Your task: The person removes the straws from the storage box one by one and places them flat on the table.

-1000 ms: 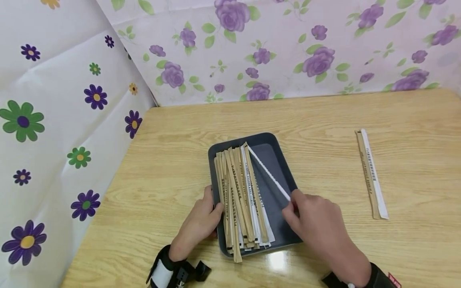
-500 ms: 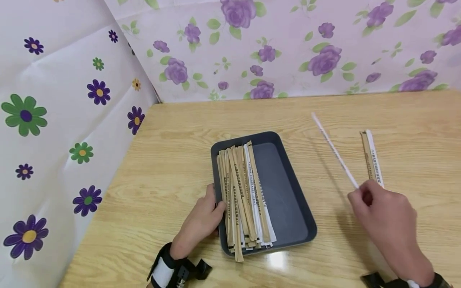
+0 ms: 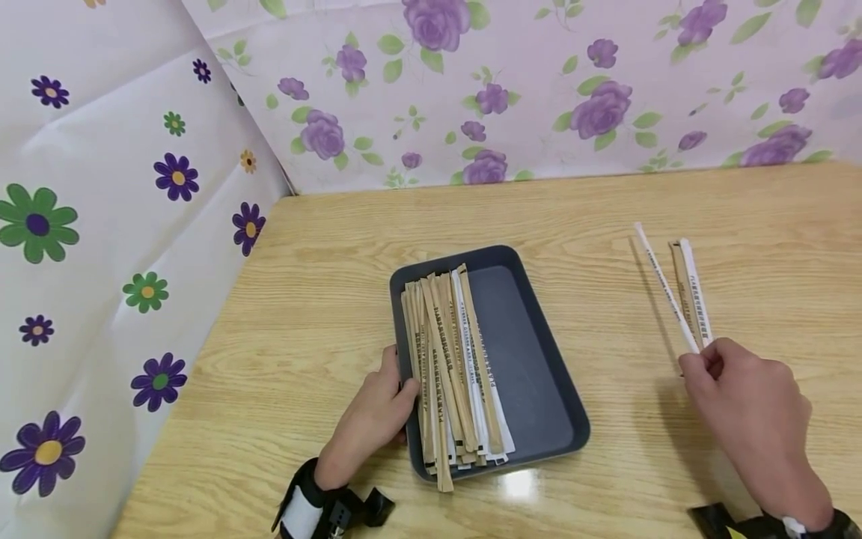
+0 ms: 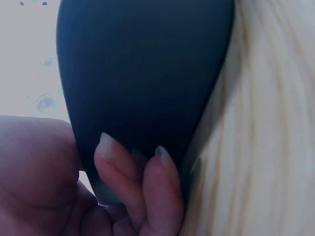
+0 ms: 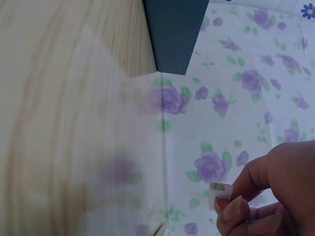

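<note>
My right hand (image 3: 757,408) pinches the near end of a thin white paper-wrapped straw (image 3: 663,281) between thumb and index finger. In the right wrist view, a wrapper end with a barcode (image 5: 220,187) shows at the fingertips. Just right of this straw, a brown wrapped straw (image 3: 684,288) and a white wrapped straw (image 3: 697,292) lie side by side on the table, their near ends hidden by the hand. My left hand (image 3: 373,412) grips the left wall of a dark grey tray (image 3: 532,374), thumb at the rim. Brown and white wrapped straws (image 3: 451,367) fill the tray's left half.
The wooden table (image 3: 323,299) carries the tray near its middle. Behind it hangs a cloth with purple roses (image 3: 491,97), and a white sheet with flowers (image 3: 148,232) borders the left side. Dark wrist straps with cameras (image 3: 337,509) sit on both wrists.
My right hand has lifted the white straw out of the tray and carried it right, beside the two straws on the table. The left hand has kept its grip on the tray.
</note>
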The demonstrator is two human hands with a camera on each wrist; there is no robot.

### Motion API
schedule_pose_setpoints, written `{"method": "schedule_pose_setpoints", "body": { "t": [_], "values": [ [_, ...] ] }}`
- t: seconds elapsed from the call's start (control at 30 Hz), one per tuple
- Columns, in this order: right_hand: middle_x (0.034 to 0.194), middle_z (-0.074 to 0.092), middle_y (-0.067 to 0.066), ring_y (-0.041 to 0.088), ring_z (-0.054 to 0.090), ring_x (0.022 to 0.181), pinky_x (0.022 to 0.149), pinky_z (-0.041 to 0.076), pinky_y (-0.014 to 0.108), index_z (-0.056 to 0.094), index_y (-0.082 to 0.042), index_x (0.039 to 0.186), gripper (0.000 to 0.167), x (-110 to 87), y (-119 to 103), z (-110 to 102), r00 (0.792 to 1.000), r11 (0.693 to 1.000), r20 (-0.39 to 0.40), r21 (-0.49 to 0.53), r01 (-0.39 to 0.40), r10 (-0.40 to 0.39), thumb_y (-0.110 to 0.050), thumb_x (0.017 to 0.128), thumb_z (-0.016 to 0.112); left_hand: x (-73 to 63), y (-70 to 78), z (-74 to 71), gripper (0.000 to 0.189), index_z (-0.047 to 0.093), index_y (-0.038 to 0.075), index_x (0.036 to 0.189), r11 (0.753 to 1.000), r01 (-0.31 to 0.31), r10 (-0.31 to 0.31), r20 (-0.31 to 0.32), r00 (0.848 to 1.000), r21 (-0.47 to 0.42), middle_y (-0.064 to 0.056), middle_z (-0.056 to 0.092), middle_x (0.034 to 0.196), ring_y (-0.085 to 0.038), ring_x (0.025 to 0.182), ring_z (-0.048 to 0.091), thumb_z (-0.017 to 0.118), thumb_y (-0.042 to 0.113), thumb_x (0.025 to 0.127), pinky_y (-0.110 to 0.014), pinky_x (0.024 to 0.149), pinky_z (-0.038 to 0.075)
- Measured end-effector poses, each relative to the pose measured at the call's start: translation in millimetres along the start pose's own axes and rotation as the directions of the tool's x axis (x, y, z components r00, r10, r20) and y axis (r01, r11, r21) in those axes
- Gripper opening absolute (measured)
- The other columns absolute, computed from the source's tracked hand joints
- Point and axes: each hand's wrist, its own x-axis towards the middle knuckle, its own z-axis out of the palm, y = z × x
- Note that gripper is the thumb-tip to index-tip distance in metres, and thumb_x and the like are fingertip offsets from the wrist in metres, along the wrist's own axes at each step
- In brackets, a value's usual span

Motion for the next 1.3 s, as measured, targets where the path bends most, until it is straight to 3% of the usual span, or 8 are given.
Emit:
{"method": "schedule_pose_setpoints", "body": {
  "t": [0.17,0.33,0.57,0.87,1.17,1.3],
  "values": [
    [0.051,0.047,0.001,0.020,0.040,0.042,0.036,0.030,0.034,0.060,-0.002,0.078,0.031,0.7,4.3,-2.5,0.997,0.998,0.044,-0.034,-0.056,0.057,-0.027,0.094,0.048,0.3,-0.2,-0.2,0.051,0.025,0.004,0.146,1.000,0.003,-0.003,0.008,1.000,-0.004,-0.010,0.062,0.071,-0.020,0.044,0.055,0.040,0.012,0.098,-0.037,0.044,0.044],
    [0.055,0.049,0.001,0.022,0.044,0.048,0.042,0.031,0.037,0.060,-0.005,0.078,0.037,1.2,9.4,-3.1,0.981,0.991,0.152,-0.067,-0.112,0.121,-0.034,0.096,0.046,0.4,-0.2,-0.4,0.052,0.023,0.004,0.147,1.000,0.015,-0.015,0.015,1.000,-0.003,-0.011,0.063,0.073,-0.020,0.043,0.055,0.040,0.013,0.098,-0.037,0.044,0.045],
    [0.058,0.046,0.002,0.022,0.043,0.050,0.045,0.030,0.037,0.057,-0.008,0.076,0.035,0.3,13.2,-1.3,0.957,0.991,0.271,-0.105,-0.078,0.104,-0.034,0.096,0.046,0.1,-0.4,-0.5,0.052,0.024,0.004,0.147,1.000,0.020,-0.020,0.015,1.000,-0.007,-0.011,0.063,0.074,-0.020,0.045,0.056,0.040,0.013,0.098,-0.037,0.045,0.045],
    [0.057,0.046,0.004,0.022,0.040,0.047,0.043,0.030,0.038,0.052,-0.008,0.076,0.025,-2.6,8.5,-2.1,0.972,0.991,0.221,-0.122,-0.059,0.085,-0.025,0.093,0.045,-0.3,-0.2,-0.6,0.051,0.025,0.004,0.146,1.000,0.010,-0.010,0.010,1.000,-0.014,-0.010,0.063,0.073,-0.020,0.045,0.056,0.040,0.013,0.098,-0.037,0.045,0.045],
    [0.058,0.045,0.005,0.022,0.041,0.048,0.041,0.031,0.036,0.052,-0.007,0.073,0.025,-1.9,8.9,0.4,0.944,0.989,0.317,-0.142,-0.049,0.092,-0.023,0.091,0.045,0.0,-0.6,-0.4,0.051,0.026,0.005,0.146,1.000,0.014,-0.013,0.010,1.000,-0.006,-0.011,0.063,0.073,-0.020,0.045,0.056,0.041,0.013,0.098,-0.036,0.045,0.045],
    [0.056,0.046,0.007,0.024,0.041,0.046,0.040,0.031,0.039,0.052,-0.004,0.078,0.025,-4.9,4.3,-1.1,0.966,0.986,0.236,-0.146,-0.077,0.110,-0.023,0.091,0.044,0.2,-0.5,-0.4,0.051,0.026,0.005,0.146,1.000,0.010,-0.010,0.008,1.000,-0.003,-0.011,0.063,0.073,-0.020,0.045,0.056,0.041,0.013,0.098,-0.036,0.045,0.045]
  ]
}}
